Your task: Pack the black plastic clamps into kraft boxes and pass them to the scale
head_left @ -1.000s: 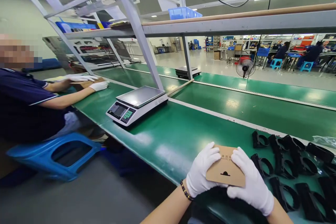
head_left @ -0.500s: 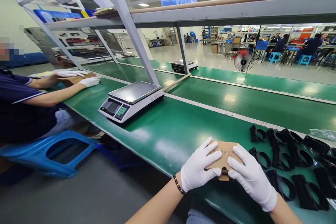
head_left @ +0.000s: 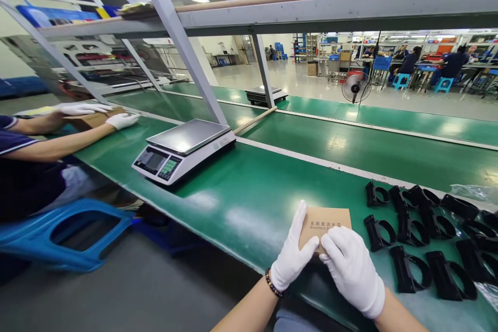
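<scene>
A small brown cardboard box (head_left: pixel 326 215) with printed lettering on top sits at the near edge of the green bench (head_left: pixel 268 187). My left hand (head_left: pixel 292 255), in a white glove, grips the box along its left side, with the thumb at the front edge. The fingers of my gloved right hand (head_left: pixel 353 271) are curled together at the box's front edge, where the tuck flap was visible before; the hand now covers it. To the right of the box lie several black ring-shaped clamps (head_left: pixel 414 229) in rows.
A weighing scale (head_left: pixel 184 148) stands left of centre on the bench. Farther left, a co-worker's gloved hands rest on another cardboard box (head_left: pixel 91 119). A slanted metal post (head_left: pixel 182 46) and a shelf rail (head_left: pixel 330 5) rise over the bench. Clear plastic bags (head_left: pixel 472 193) lie at the right.
My right hand has moved from the box's right side to its front edge, its fingers curling in. The front flap has gone from sight, and more of the printed top shows.
</scene>
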Demonstrator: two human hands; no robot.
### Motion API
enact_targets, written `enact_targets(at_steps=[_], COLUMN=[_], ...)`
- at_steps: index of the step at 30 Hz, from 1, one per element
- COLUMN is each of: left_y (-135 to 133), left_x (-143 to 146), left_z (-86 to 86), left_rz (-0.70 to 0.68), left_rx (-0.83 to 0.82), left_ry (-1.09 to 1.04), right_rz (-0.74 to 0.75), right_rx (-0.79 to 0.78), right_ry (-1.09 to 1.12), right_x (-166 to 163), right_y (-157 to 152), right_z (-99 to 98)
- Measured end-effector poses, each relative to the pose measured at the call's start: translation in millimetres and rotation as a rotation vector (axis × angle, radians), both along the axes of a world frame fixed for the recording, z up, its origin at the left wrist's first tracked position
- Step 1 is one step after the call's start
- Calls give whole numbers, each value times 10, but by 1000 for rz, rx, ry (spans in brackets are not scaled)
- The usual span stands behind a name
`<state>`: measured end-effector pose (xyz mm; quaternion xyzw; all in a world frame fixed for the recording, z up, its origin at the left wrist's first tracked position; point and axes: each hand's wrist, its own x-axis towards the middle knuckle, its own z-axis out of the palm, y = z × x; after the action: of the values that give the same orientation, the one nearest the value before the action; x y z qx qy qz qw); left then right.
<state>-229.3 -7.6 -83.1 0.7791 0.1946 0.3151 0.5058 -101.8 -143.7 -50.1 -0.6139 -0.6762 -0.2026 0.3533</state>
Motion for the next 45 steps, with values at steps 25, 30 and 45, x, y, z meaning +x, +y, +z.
enact_targets(at_steps=[25,30,45], left_y=[10,-1,1673], left_x=[79,228,-270], left_z=[530,507,790], left_rz=[146,135,550], left_rx=[977,1078,1110], left_ry=[116,355,905], right_rz=[-246,-213,-374], right_rx=[111,76,67], right_ry=[618,509,20], right_x=[-304,-250,330], right_y=[131,75,-41], right_z=[-322,-437,-187])
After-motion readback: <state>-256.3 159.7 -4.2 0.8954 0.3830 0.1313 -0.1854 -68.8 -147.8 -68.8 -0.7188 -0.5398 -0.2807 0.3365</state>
